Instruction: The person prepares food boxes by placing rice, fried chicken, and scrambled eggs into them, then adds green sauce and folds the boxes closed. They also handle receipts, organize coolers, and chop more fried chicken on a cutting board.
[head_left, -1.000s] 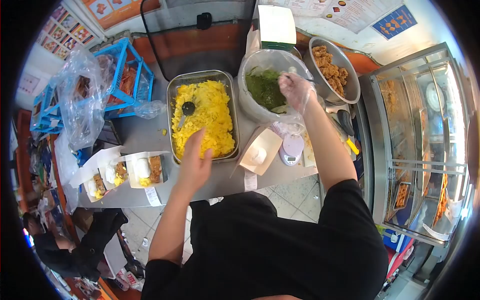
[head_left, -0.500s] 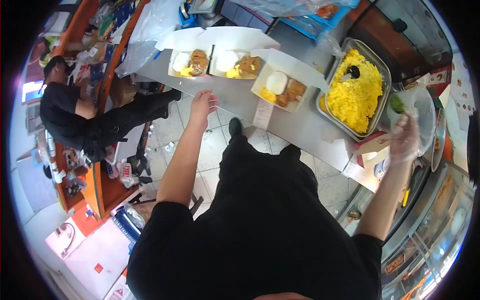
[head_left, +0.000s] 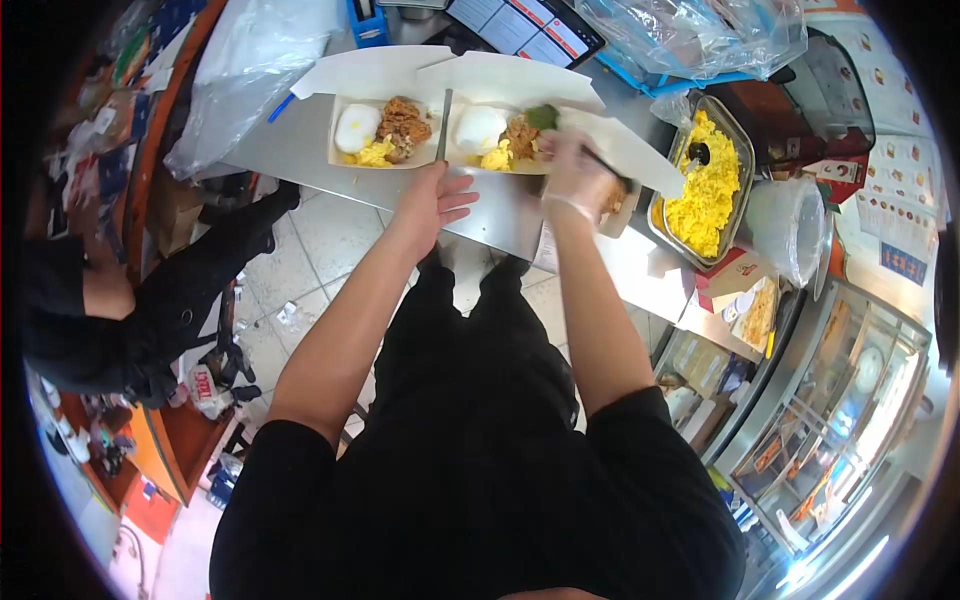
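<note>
- Counter (head_left: 300,140): steel, with the tray of yellow rice (head_left: 705,205) at its right end.
- Left box (head_left: 385,132) and middle box (head_left: 497,135): open, side by side, both filled.
- My left hand (head_left: 432,200): fingers loosely spread, empty, at the counter's front edge just below the boxes.
- My right hand (head_left: 578,182): gloved, fingertips pinching greens (head_left: 542,117) over the middle box.

1. The counter (head_left: 500,215) is smooth, shiny metal.
2. The food boxes (head_left: 370,72) are white, matt paper card.
3. The rice tray (head_left: 748,160) is shiny metal.
4. The right hand (head_left: 576,180) wears thin, clear plastic.
5. The bag (head_left: 700,35) is clear, crinkly plastic.
</note>
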